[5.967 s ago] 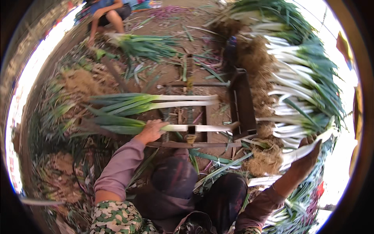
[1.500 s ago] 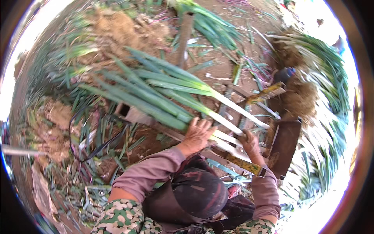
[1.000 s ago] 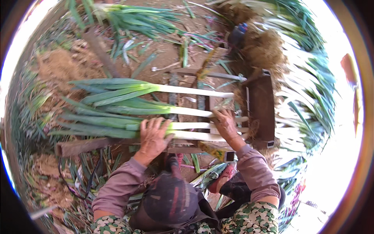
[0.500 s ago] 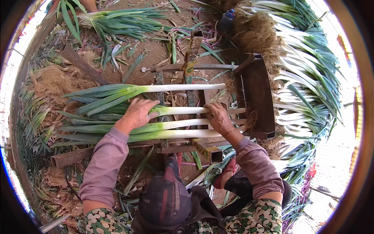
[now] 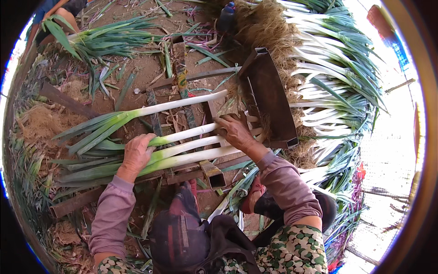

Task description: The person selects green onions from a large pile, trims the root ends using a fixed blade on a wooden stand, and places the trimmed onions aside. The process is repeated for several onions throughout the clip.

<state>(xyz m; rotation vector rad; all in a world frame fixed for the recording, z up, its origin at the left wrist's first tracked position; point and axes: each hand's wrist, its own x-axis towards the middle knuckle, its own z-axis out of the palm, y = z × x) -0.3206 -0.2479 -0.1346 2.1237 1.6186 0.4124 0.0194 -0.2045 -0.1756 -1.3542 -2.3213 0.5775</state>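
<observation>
Several long green onions lie side by side across a low metal frame (image 5: 179,68), leaves to the left and white shafts to the right. My left hand (image 5: 136,154) closes round one green onion (image 5: 189,133) where green turns white. Farther along that same shaft, near its root end, my right hand (image 5: 236,131) grips it, hiding part of the roots. Another green onion (image 5: 182,101) lies on the far side, apart from both hands. Nearer me, two more shafts pass below my hands. A dark metal end plate (image 5: 270,98) stands beyond the root ends.
A long pile of green onions (image 5: 324,91) lines the right side, roots toward the frame. A leafy bundle (image 5: 114,39) lies at the far left by another person's arm (image 5: 64,20). A dark bottle (image 5: 226,17) stands at the back. Trimmed leaves and roots litter the dirt floor.
The whole view has shifted and tilted, so the frame appears farther left. Both hands keep about the same hold on the green onion. More of the other person shows at the far left.
</observation>
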